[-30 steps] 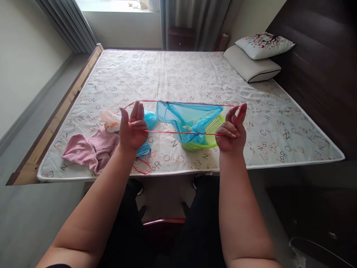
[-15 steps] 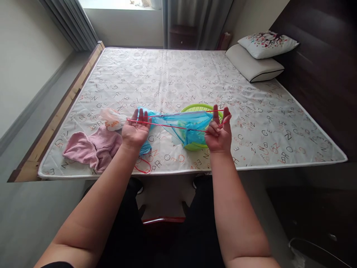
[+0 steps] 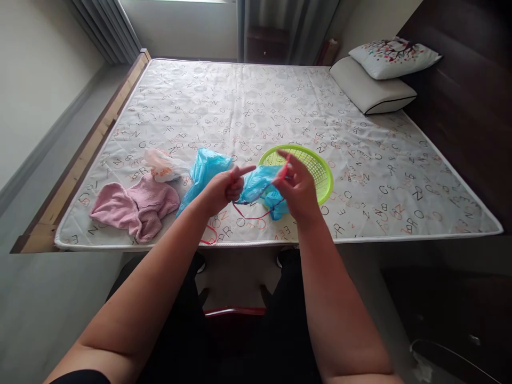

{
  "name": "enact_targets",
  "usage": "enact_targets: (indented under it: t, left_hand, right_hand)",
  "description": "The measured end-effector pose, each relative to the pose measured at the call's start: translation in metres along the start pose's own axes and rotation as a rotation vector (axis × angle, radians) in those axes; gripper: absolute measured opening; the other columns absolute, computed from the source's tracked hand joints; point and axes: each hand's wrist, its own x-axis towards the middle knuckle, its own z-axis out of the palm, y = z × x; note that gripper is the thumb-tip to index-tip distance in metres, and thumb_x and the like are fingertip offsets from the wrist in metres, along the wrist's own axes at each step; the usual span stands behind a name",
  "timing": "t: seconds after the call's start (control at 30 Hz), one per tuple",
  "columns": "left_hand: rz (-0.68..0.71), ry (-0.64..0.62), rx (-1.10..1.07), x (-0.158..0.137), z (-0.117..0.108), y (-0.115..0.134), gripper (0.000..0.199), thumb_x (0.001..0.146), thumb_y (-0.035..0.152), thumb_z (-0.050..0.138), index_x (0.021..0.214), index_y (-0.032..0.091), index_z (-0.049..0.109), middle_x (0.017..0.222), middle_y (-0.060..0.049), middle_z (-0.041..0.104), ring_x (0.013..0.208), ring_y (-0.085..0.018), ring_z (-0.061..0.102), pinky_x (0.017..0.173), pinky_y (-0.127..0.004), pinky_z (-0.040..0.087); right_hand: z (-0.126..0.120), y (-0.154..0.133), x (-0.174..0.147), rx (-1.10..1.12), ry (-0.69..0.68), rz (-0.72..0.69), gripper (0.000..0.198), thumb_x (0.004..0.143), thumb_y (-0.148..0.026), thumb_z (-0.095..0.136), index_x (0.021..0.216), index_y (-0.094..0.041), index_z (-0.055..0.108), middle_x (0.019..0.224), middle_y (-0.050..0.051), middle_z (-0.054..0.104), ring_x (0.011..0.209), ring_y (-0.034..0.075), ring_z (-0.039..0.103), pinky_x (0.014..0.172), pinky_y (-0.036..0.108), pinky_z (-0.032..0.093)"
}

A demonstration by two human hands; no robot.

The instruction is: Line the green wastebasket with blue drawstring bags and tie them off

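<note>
Left hand (image 3: 224, 188) grip pinched on red drawstring (image 3: 251, 214), index out; right hand (image 3: 296, 186) grip clamped on same string. Blue bag (image 3: 260, 188) bunched between both hands, just above mattress (image 3: 248, 106), long axis left-right; green basket (image 3: 320, 168) right behind, nearer the right hand

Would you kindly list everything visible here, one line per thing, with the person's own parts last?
bag: one, blue with red drawstring, gathered between both hands.
second bag: one, blue, on the mattress behind the left hand.
basket: one, green, beyond the right hand.
cloth: one, pink, near left corner.
white bag: one, behind the cloth.
pillows: two, stacked, far right corner.
mattress: one, white with letters.
curtains: grey, far end.
left hand: holding the drawstring.
right hand: holding the drawstring.
</note>
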Motion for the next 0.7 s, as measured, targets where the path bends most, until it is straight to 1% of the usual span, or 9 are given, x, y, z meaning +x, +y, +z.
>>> enact_targets:
  t: [0.07, 0.13, 0.23, 0.3, 0.4, 0.47, 0.53, 0.63, 0.7]
  left_hand:
    - [-0.014, -0.098, 0.061, 0.001, -0.001, -0.008, 0.054, 0.087, 0.066, 0.084, 0.114, 0.019, 0.082, 0.067, 0.005, 0.036, 0.054, -0.008, 0.031, 0.049, -0.025, 0.027]
    - [-0.024, -0.158, 0.095, 0.001, -0.004, -0.013, 0.058, 0.08, 0.07, 0.088, 0.107, 0.019, 0.081, 0.072, 0.004, 0.041, 0.059, -0.008, 0.037, 0.054, -0.025, 0.032]
    - [-0.037, -0.208, 0.146, 0.001, -0.007, -0.016, 0.056, 0.08, 0.069, 0.088, 0.096, 0.017, 0.077, 0.076, 0.001, 0.05, 0.063, -0.009, 0.042, 0.057, -0.026, 0.037]
    - [-0.038, -0.224, 0.178, 0.0, -0.008, -0.017, 0.054, 0.082, 0.067, 0.087, 0.098, 0.016, 0.077, 0.079, -0.001, 0.055, 0.064, -0.009, 0.044, 0.058, -0.026, 0.038]
    - [-0.035, -0.212, 0.215, -0.001, -0.007, -0.016, 0.056, 0.081, 0.065, 0.089, 0.107, 0.017, 0.079, 0.088, -0.005, 0.066, 0.071, -0.012, 0.055, 0.062, -0.025, 0.042]
    - [-0.037, -0.205, 0.235, -0.001, -0.005, -0.015, 0.053, 0.082, 0.062, 0.089, 0.109, 0.017, 0.08, 0.099, -0.009, 0.072, 0.082, -0.015, 0.063, 0.067, -0.026, 0.047]
    - [-0.023, -0.189, 0.252, 0.0, -0.004, -0.016, 0.049, 0.083, 0.058, 0.089, 0.11, 0.018, 0.082, 0.106, -0.01, 0.074, 0.092, -0.018, 0.067, 0.071, -0.026, 0.05]
    - [0.023, -0.135, 0.276, 0.001, -0.003, -0.018, 0.043, 0.082, 0.051, 0.092, 0.109, 0.018, 0.083, 0.105, -0.01, 0.077, 0.096, -0.02, 0.069, 0.073, -0.027, 0.051]
    - [0.045, -0.081, 0.254, 0.001, 0.0, -0.019, 0.041, 0.079, 0.047, 0.094, 0.106, 0.018, 0.084, 0.101, -0.009, 0.077, 0.094, -0.02, 0.07, 0.075, -0.027, 0.053]
  right_hand:
    - [0.01, 0.0, -0.004, -0.134, -0.132, -0.004, 0.06, 0.079, -0.048, 0.091, 0.134, -0.033, 0.073, 0.074, -0.006, 0.051, 0.065, 0.012, 0.044, 0.061, 0.031, 0.044]
    - [0.016, 0.003, -0.008, -0.232, -0.215, -0.003, 0.059, 0.079, -0.041, 0.092, 0.134, -0.029, 0.074, 0.072, -0.007, 0.047, 0.064, 0.012, 0.041, 0.063, 0.031, 0.044]
    - [0.022, 0.009, -0.01, -0.291, -0.257, -0.016, 0.059, 0.081, -0.038, 0.091, 0.137, -0.028, 0.074, 0.071, -0.007, 0.044, 0.064, 0.011, 0.04, 0.063, 0.031, 0.043]
    - [0.023, 0.01, -0.01, -0.312, -0.264, -0.03, 0.061, 0.081, -0.038, 0.091, 0.138, -0.029, 0.073, 0.072, -0.007, 0.044, 0.065, 0.011, 0.041, 0.063, 0.03, 0.044]
    - [0.024, 0.011, -0.009, -0.341, -0.299, -0.049, 0.061, 0.082, -0.037, 0.092, 0.139, -0.028, 0.072, 0.075, -0.006, 0.05, 0.068, 0.012, 0.045, 0.067, 0.031, 0.048]
    - [0.027, 0.011, -0.009, -0.35, -0.325, -0.073, 0.059, 0.082, -0.037, 0.092, 0.137, -0.027, 0.073, 0.08, -0.004, 0.057, 0.071, 0.013, 0.049, 0.071, 0.032, 0.051]
    - [0.029, 0.012, -0.01, -0.351, -0.331, -0.099, 0.056, 0.081, -0.034, 0.093, 0.133, -0.025, 0.074, 0.087, -0.002, 0.064, 0.075, 0.014, 0.053, 0.074, 0.033, 0.054]
    - [0.032, 0.014, -0.011, -0.315, -0.332, -0.109, 0.052, 0.081, -0.027, 0.092, 0.129, -0.024, 0.074, 0.101, 0.002, 0.071, 0.08, 0.014, 0.057, 0.077, 0.033, 0.055]
    - [0.033, 0.017, -0.01, -0.27, -0.333, -0.105, 0.049, 0.082, -0.025, 0.091, 0.127, -0.024, 0.073, 0.11, 0.003, 0.073, 0.08, 0.013, 0.057, 0.077, 0.033, 0.055]
